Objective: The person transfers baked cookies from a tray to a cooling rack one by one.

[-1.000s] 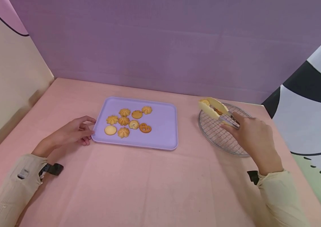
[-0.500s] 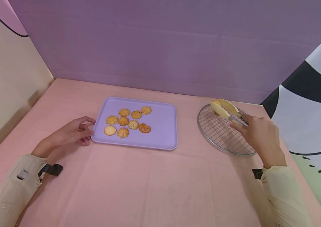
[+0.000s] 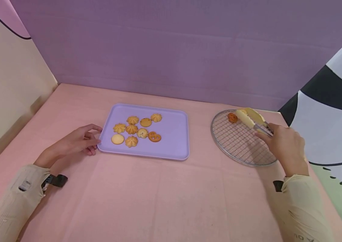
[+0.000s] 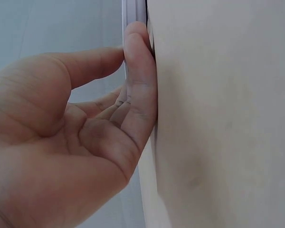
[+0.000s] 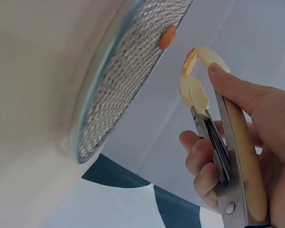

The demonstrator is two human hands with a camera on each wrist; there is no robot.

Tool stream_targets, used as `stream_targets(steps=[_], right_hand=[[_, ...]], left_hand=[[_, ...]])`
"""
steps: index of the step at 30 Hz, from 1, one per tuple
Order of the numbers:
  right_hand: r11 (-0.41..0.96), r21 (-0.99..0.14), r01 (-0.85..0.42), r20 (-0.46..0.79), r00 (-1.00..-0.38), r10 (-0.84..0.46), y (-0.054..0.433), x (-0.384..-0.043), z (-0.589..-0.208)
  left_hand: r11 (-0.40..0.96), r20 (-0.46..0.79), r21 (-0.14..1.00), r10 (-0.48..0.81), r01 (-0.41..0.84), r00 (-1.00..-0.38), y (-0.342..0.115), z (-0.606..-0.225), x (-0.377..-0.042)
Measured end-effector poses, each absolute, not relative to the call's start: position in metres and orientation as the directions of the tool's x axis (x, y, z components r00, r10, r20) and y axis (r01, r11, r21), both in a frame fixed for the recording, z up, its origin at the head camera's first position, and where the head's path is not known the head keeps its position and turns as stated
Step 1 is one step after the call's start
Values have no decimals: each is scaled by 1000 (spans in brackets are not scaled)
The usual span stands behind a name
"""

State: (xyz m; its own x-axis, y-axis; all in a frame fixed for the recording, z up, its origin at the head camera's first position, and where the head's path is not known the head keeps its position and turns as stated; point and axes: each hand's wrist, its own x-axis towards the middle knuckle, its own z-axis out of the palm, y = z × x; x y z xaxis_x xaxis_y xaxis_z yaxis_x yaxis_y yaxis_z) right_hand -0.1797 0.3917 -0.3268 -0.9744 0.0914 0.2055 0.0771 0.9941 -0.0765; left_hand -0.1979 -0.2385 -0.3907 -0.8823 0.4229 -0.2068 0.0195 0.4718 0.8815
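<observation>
My left hand pinches the left edge of a lavender tray, its thumb on the rim and fingers at the outer side. Several cookies lie on the tray, among them a pretzel-shaped cookie and a pale round one. With my right hand I grip a pair of tongs with cream tips and metal arms. A golden cookie sits between the tips, held above a round wire rack. On the rack's far part lies a small brown pretzel-shaped cookie.
The table has a pink cover and meets a purple backdrop behind the tray and rack. A printed panel stands to the right, a pale wall to the left.
My right hand has moved to the right with the tongs and the golden cookie, uncovering the brown pretzel-shaped cookie on the rack. The left hand and the tray have stayed in place.
</observation>
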Motion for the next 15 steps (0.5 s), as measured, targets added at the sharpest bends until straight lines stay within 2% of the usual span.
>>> stream_targets(steps=[15], right_hand=[[988,-111,107,219,-967,130,408,-183,-339]], left_hand=[[452,-194,892,433,26,-880,-238,-392,-198]])
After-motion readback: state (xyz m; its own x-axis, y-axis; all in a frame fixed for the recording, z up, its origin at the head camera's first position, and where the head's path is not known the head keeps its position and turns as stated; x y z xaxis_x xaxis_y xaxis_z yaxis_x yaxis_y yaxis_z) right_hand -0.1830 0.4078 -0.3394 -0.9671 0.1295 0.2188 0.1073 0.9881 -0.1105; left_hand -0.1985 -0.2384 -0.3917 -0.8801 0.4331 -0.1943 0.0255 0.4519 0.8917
